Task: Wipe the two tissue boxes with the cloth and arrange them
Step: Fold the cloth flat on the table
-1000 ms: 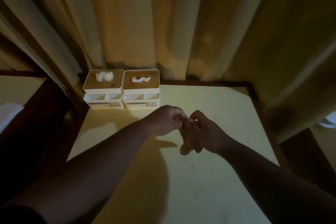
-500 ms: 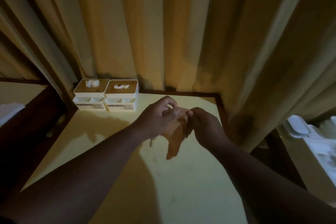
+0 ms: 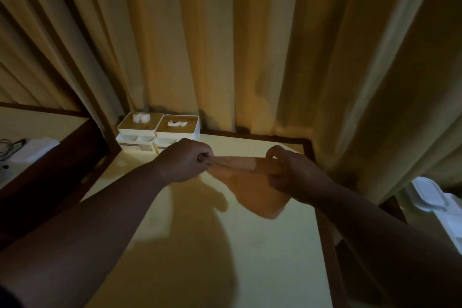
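While both arms reach out over the pale yellow table, the left hand and the right hand hold a tan cloth stretched between them above the tabletop. Each hand has its fingers curled tight around one end of the cloth's upper edge, so that edge runs as a bunched, nearly level band from fist to fist, and the rest of the cloth hangs down below it toward the right, ending in a loose rounded flap over the table. Whether that flap touches the surface is hard to tell in the dim light. At the far left corner of the table stand the two tissue boxes, side by side and touching: the left tissue box and the right tissue box, each white with a brown wooden-looking lid and a tuft of white tissue poking out of the top. The left hand is just in front of the right box and covers its lower front. Behind the table hang heavy yellowish curtains. A dark wooden rim borders the table on its right side, and the arms cast a broad shadow on the tabletop.
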